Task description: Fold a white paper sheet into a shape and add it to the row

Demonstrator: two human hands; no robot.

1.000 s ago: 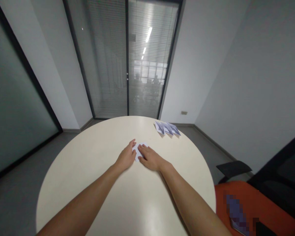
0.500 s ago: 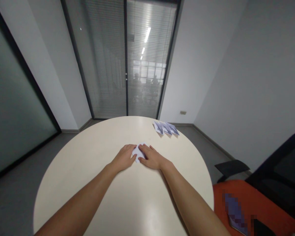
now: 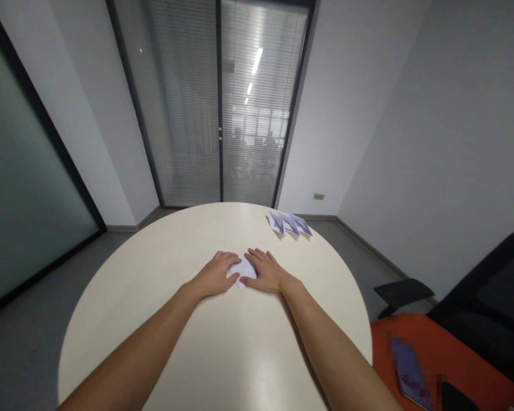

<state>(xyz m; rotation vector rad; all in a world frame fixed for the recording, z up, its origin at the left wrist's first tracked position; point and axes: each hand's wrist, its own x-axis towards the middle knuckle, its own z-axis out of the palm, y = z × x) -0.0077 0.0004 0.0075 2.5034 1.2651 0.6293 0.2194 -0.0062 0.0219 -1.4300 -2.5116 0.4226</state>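
Observation:
A small piece of folded white paper [image 3: 244, 269] lies flat on the round table [image 3: 163, 274], partly covered by my fingers. My left hand [image 3: 219, 273] rests at its left edge, thumb and fingers apart and touching the paper. On the right side, my right hand [image 3: 263, 270] lies over the paper's edge with fingers stretched and spread, the thumb near the lower corner. Neither hand is closed round the paper. Toward the far right edge of the table sit several folded white paper pieces [image 3: 289, 224], overlapping in a row.
An orange chair seat [image 3: 389, 337] with a black armrest [image 3: 405, 291] stands close to the table's right side. Blurred items lie on the seat. Beyond the table are a glass partition with blinds [image 3: 188, 114] and grey walls.
My right hand's fingers have shifted slightly up and to the right and spread, uncovering more of the paper. My left fingers have edged slightly over the paper.

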